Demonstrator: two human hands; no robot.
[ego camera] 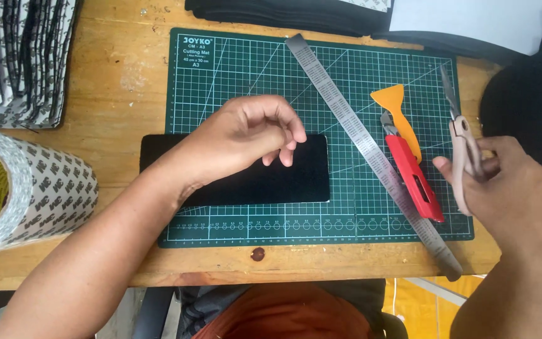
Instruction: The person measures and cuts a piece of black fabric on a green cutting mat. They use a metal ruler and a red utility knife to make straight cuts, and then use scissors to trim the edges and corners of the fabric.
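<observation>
A black rectangular sheet [302, 179] lies on a green cutting mat [233, 69]. My left hand [243, 138] hovers over the sheet with fingers loosely curled, holding nothing that I can see. My right hand [515, 194] is at the mat's right edge and grips scissors with pale pink handles [462, 157], their closed blades pointing away from me. A long steel ruler [359, 135] lies diagonally across the mat. Beside it rest a red utility knife [412, 176] and an orange scraper [396, 107].
A large roll of printed-liner tape [39, 194] lies at the left on the wooden table [120, 81]. Stacked strips with the same liner [20, 56] sit at the far left. Black material and a white sheet [465, 19] lie beyond the mat.
</observation>
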